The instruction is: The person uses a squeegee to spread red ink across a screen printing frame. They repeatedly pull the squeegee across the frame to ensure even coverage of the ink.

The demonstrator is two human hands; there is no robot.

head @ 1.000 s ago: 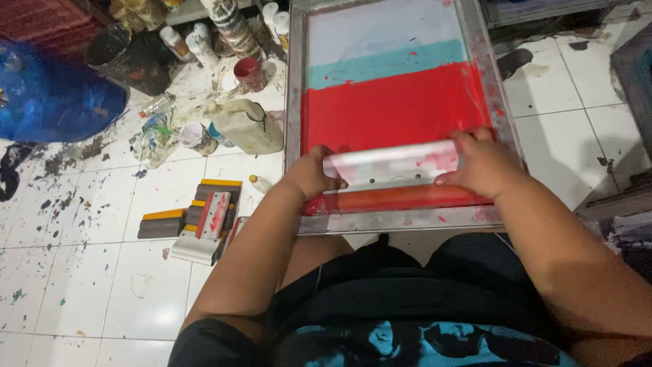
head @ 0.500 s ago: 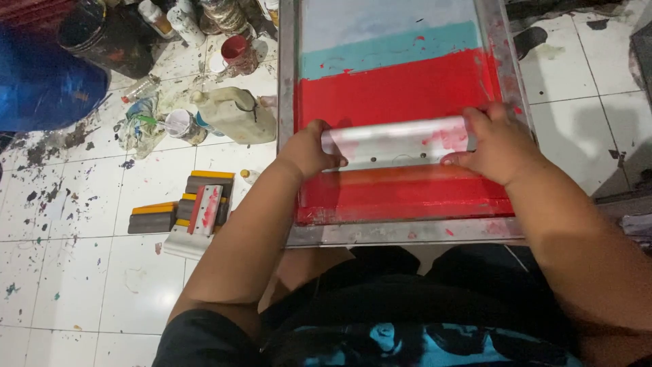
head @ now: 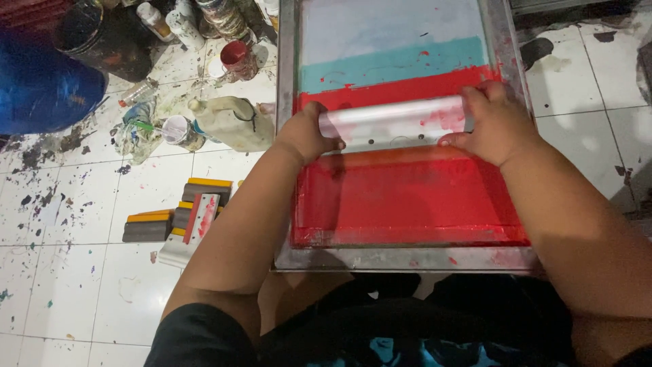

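Note:
A metal-framed printing screen (head: pixel 407 259) lies on the tiled floor in front of me, its mesh covered with red ink (head: pixel 407 204) below a teal band (head: pixel 394 66) and a pale area at the far end. Both hands grip a wide squeegee (head: pixel 397 122) with a whitish, ink-smeared handle that lies across the screen. My left hand (head: pixel 307 134) holds its left end and my right hand (head: pixel 490 122) holds its right end. The squeegee sits at the upper edge of the red area, just under the teal band.
Left of the screen are several spare squeegees (head: pixel 178 216) with yellow and grey blades, a pale plastic jug (head: pixel 231 122) on its side, a red cup (head: pixel 236 58), small bottles (head: pixel 168 20), a dark bucket (head: pixel 102 37) and a blue bag (head: pixel 41 88). The white tiles are paint-spattered.
Both hands have pushed the squeegee away from me up the screen, from near the bottom frame to the top of the red area, leaving smooth red ink behind it.

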